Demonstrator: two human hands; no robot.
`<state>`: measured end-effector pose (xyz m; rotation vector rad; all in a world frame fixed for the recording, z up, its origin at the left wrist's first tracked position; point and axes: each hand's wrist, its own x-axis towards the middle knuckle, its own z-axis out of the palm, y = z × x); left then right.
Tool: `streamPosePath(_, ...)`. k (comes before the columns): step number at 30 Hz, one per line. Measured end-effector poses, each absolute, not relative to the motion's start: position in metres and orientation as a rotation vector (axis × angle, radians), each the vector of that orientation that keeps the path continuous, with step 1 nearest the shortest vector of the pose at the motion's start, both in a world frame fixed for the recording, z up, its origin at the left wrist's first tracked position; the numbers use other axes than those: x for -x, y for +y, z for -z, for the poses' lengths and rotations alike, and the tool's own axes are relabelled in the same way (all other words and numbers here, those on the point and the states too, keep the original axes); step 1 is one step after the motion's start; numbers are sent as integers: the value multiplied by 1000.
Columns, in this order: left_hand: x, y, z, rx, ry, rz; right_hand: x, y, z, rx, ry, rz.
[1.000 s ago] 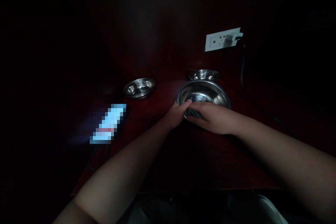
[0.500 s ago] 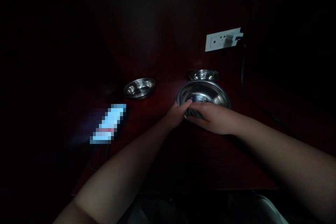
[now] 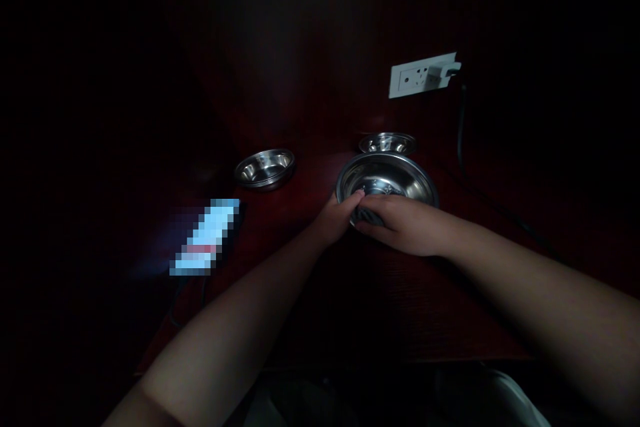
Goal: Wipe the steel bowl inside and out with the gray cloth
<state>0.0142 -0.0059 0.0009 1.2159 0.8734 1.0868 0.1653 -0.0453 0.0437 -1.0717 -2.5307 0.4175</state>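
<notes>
A shiny stainless steel bowl is tilted toward me above the dark red table. My left hand grips its near left rim, thumb over the inside and the other fingers hidden below. My right hand reaches over the near edge, its fingers closed round a bunched dark grey cloth pressed against the bowl's near inner wall. Poor light leaves the cloth's material unclear. Just behind stands another steel bowl. To the left, one or more shallow steel bowls rest on the table, apart from both hands.
A lit phone, its screen blurred out, lies at the left with a cable below it. On the back wall is a white socket plate with a plug in it, and a dark cord runs down to the table.
The view has shifted very slightly. Both hands, the bowl and the cloth keep practically the same positions.
</notes>
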Motion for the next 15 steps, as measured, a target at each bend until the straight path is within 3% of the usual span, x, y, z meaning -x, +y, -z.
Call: streamPosePath(15, -15, -9, -5, -1214, 868, -1089, -166, -45, -43, 1069, -2523, -429)
